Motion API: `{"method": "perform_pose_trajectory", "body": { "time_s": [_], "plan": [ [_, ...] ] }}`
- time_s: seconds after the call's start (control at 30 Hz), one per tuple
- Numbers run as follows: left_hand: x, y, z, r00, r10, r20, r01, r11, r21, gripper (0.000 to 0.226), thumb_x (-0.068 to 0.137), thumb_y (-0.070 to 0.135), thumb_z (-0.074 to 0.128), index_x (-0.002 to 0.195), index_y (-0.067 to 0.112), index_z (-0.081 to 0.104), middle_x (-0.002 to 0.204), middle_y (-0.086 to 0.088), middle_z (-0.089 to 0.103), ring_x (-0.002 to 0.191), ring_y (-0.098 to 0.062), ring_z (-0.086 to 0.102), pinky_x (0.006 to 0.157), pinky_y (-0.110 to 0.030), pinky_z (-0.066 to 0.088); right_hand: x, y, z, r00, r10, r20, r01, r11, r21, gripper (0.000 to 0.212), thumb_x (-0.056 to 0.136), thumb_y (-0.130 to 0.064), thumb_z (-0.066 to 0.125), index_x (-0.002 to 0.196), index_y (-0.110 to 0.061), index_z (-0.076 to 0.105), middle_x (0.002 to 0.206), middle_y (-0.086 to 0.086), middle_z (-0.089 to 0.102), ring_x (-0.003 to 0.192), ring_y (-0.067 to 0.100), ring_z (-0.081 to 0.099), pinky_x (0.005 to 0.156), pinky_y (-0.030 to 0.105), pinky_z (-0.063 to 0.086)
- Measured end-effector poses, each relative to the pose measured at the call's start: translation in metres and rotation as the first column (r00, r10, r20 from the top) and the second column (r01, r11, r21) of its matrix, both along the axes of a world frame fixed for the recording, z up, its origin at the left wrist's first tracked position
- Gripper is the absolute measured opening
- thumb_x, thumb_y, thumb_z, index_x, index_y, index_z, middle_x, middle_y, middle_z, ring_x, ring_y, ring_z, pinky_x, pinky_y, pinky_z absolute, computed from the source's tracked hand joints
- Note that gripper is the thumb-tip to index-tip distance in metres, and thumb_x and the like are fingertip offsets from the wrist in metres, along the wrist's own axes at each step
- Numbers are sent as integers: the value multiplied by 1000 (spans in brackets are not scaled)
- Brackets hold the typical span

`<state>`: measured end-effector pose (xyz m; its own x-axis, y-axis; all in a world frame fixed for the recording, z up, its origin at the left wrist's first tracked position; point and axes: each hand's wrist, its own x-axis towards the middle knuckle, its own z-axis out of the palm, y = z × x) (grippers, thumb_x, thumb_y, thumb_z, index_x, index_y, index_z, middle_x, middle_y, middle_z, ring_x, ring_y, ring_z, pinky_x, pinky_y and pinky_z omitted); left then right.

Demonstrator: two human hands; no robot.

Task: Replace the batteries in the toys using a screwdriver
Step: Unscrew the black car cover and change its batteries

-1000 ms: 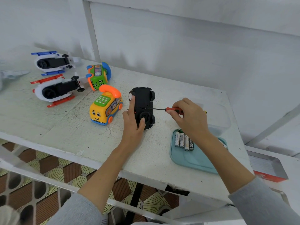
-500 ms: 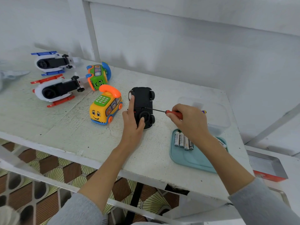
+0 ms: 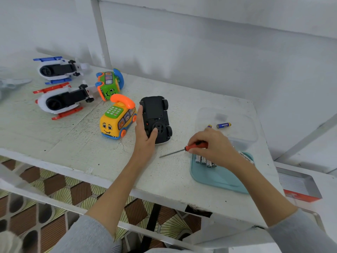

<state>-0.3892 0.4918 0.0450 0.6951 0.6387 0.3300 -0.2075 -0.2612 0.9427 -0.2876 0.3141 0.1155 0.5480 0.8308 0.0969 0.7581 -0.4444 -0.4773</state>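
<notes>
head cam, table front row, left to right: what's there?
yellow bus phone toy → left hand → upturned black toy car → screwdriver → right hand → blue battery

Head camera looks forward and down, close over the table (image 3: 54, 136).
</notes>
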Motion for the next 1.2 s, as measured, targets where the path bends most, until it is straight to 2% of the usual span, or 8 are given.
{"method": "perform_pose_trajectory", "body": {
  "time_s": [0.1,0.2,0.5,0.67,0.8,0.93,1.07,1.2],
  "plan": [
    [-2,1,2,1000,-19,8,19,999,-35,71,93,11,45,140,53,11,147,27,18,142,-9,25,116,-40,29,-5,7,-7,991,107,-78,-113,990,-80,13,77,-26,73,90,-24,71,85,-4,63,85,6,44,78,29,43],
    [-2,2,4,1000,-9,0,9,999,-54,72,97,4,45,141,49,9,150,20,16,142,-7,24,114,-30,28,-9,16,-14,982,185,-26,-187,974,-131,15,78,-23,72,92,-20,71,93,-5,65,87,9,41,79,30,40],
    [-3,-2,8,998,-55,-16,55,998,-36,70,90,15,46,138,53,13,133,52,22,136,5,29,114,-47,32,-13,30,-25,969,244,41,-232,953,-192,18,78,-26,70,96,-22,70,100,-5,61,89,8,34,76,28,25],
    [-4,-3,9,998,-70,-3,70,996,-48,68,91,15,47,138,52,15,137,42,24,137,-4,32,111,-40,38,-12,29,-27,963,265,44,-251,947,-200,19,80,-26,69,99,-23,69,103,-5,61,93,9,38,77,28,25],
    [-3,-5,11,999,-38,15,39,993,-114,68,97,-1,46,144,36,13,143,20,31,117,12,48,88,-11,47,-6,26,-23,963,268,-16,-268,960,-76,20,77,-19,73,97,-17,71,100,-1,63,96,17,48,85,37,41],
    [0,-6,14,999,9,-49,-17,989,-148,72,97,3,49,150,26,6,139,-15,42,101,7,57,75,-3,44,4,23,-10,979,202,-30,-199,976,88,14,80,-14,71,94,-15,71,97,-2,65,93,14,53,86,30,42],
    [6,1,21,985,59,-162,-74,994,-83,73,95,10,55,151,19,9,127,-14,46,107,-14,55,77,2,38,14,34,10,993,102,-54,-82,953,293,17,86,-14,64,102,-17,67,99,-5,60,89,10,56,81,18,43],
    [17,12,41,983,63,-174,-65,998,-7,69,92,11,61,149,17,23,117,2,43,117,-18,48,94,-19,41,23,63,28,998,31,-53,-4,894,449,33,88,-18,62,120,-23,57,116,-5,46,103,11,51,84,9,37]
  ]
}}
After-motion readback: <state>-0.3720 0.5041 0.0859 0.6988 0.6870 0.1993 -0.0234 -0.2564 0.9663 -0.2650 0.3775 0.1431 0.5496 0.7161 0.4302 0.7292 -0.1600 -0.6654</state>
